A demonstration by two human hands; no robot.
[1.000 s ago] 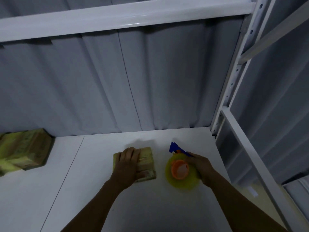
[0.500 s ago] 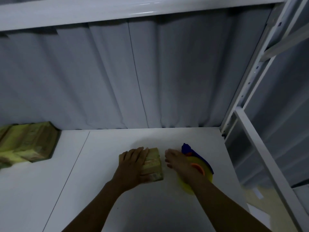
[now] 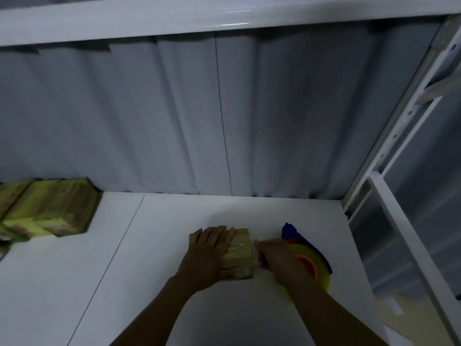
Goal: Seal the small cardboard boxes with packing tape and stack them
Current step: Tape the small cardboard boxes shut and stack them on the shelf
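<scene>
A small cardboard box (image 3: 240, 253) lies on the white shelf (image 3: 154, 283) near its right end. My left hand (image 3: 208, 255) rests flat on the box's left half, thumb along the near side. My right hand (image 3: 277, 260) is at the box's right edge, fingers curled and pinching what looks like the tape end. Just behind that hand lies the tape dispenser (image 3: 311, 263): a yellow roll with an orange core and a blue handle.
A pile of taped cardboard boxes (image 3: 42, 208) sits at the shelf's far left against the grey curtain. A white upright post (image 3: 399, 121) and rails close the right side. An upper shelf beam (image 3: 224, 18) runs overhead. Brown floor shows at the lower right.
My right hand left the top of the tape roll and came leftward to the box's right edge. My left hand stayed on the box.
</scene>
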